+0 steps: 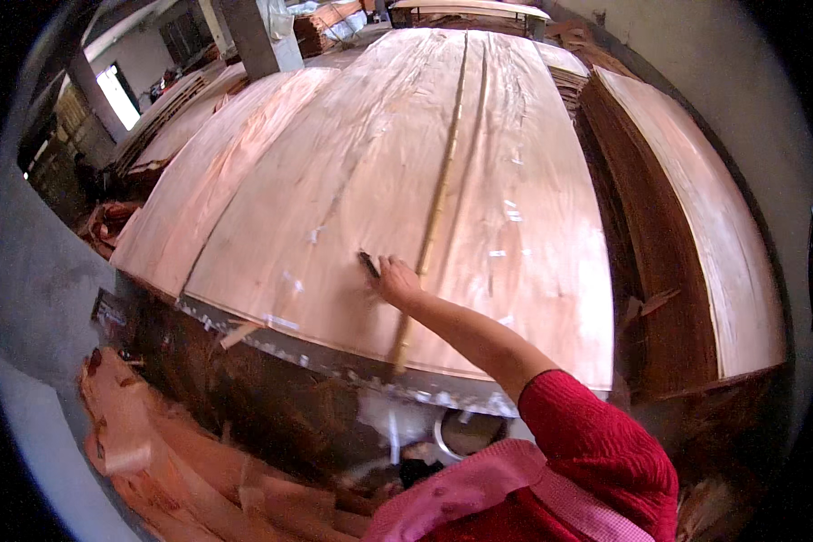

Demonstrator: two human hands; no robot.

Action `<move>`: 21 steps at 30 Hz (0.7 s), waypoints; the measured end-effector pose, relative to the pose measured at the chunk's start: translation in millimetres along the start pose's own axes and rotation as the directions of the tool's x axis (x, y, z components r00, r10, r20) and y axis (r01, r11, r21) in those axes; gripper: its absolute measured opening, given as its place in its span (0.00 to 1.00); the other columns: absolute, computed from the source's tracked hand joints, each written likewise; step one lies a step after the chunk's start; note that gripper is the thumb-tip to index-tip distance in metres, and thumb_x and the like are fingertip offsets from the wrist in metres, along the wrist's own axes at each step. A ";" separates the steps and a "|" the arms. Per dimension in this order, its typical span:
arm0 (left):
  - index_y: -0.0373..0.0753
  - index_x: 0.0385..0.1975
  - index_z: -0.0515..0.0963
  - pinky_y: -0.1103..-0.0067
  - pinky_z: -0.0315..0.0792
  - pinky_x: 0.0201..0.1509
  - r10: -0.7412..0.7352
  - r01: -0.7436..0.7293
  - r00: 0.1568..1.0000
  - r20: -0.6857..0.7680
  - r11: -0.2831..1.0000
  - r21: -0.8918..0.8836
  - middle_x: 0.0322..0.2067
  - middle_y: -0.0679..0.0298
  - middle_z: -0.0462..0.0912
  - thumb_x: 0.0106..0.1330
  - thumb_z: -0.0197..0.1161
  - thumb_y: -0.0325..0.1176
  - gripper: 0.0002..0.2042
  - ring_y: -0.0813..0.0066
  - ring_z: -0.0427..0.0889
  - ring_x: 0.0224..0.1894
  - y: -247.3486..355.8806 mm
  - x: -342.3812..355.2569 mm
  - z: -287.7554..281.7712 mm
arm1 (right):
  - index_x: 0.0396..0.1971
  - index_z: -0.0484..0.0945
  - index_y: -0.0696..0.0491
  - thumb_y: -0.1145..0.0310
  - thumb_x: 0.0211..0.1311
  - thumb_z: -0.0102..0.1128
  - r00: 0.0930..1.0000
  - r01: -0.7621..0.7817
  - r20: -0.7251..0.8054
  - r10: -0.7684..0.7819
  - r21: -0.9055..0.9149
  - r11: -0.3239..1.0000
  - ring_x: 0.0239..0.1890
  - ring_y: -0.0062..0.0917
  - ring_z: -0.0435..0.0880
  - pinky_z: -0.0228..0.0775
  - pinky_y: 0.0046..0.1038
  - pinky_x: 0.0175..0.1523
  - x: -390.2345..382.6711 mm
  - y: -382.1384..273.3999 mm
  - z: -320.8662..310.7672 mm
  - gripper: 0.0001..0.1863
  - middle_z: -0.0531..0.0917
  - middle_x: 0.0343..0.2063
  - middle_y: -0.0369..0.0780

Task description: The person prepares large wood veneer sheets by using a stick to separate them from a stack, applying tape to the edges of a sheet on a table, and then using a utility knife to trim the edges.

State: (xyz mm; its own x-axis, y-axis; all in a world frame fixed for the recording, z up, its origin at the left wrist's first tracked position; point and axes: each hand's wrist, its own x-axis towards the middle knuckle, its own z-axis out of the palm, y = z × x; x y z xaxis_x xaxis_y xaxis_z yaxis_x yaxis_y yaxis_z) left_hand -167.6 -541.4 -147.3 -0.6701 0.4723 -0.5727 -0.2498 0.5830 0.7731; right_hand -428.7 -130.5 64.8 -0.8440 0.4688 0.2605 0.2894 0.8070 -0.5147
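Observation:
My right hand [396,280] reaches out over a large pale wood veneer sheet [334,208]. Its fingers are closed round a small dark hand tool [368,264], whose exact kind is blurred. Just right of the hand a long yellow bamboo stick [443,185] lies lengthwise on the veneer, and my wrist crosses in front of it. Short pieces of white tape [513,211] are stuck on the sheet in several spots. The veneer is wrinkled toward its far end. My left hand is out of view.
A tall stack of veneer [673,181] stands along the right wall. At the lower left, curled reddish veneer scraps [172,434] are piled. A concrete pillar [248,41] rises at the back left. Below the table's near edge sits a round metal-rimmed container [470,435].

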 end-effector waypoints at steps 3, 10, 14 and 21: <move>0.37 0.39 0.73 0.72 0.69 0.42 0.009 -0.010 0.999 0.044 0.999 0.038 0.33 0.60 0.78 0.62 0.51 0.43 0.16 0.66 0.76 0.36 -19.8 18.0 -47.9 | 0.41 0.68 0.56 0.55 0.52 0.55 0.948 -0.285 0.116 0.296 -0.099 0.953 0.42 0.42 0.75 0.67 0.39 0.45 10.8 -18.8 45.3 0.22 0.74 0.39 0.47; 0.38 0.36 0.74 0.71 0.69 0.41 0.102 -0.105 0.971 -0.216 0.995 0.001 0.29 0.61 0.77 0.63 0.48 0.43 0.15 0.65 0.77 0.33 -64.6 31.5 -178.0 | 0.32 0.70 0.57 0.58 0.51 0.53 0.844 -0.417 0.354 0.402 -0.037 0.908 0.23 0.38 0.78 0.69 0.39 0.25 34.1 -23.4 58.8 0.16 0.78 0.25 0.48; 0.37 0.36 0.73 0.76 0.67 0.39 0.057 -0.042 0.990 -0.130 0.992 0.117 0.28 0.61 0.76 0.64 0.49 0.39 0.12 0.73 0.73 0.32 -31.2 20.9 -215.2 | 0.35 0.64 0.58 0.72 0.60 0.45 0.843 -0.536 0.489 0.223 0.801 0.267 0.26 0.32 0.80 0.75 0.32 0.26 -8.4 -10.2 -1.1 0.06 0.78 0.33 0.47; 0.33 0.41 0.71 0.78 0.69 0.41 0.189 -0.191 0.979 -0.071 0.981 -0.025 0.34 0.60 0.78 0.63 0.51 0.32 0.11 0.73 0.77 0.37 117.1 12.4 -177.6 | 0.45 0.64 0.60 0.75 0.56 0.49 0.773 -0.570 0.523 0.359 0.821 0.030 0.26 0.23 0.74 0.69 0.26 0.34 -208.4 -35.7 -144.1 0.16 0.72 0.26 0.38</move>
State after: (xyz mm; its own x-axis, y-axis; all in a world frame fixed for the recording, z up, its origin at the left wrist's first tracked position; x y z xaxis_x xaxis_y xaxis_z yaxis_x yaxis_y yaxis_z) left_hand -329.3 -584.7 -15.5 -0.7534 0.5254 -0.3955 -0.1350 0.4651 0.8749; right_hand -198.1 -205.2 146.6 -0.7849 0.4639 -0.4108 0.1192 -0.5376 -0.8348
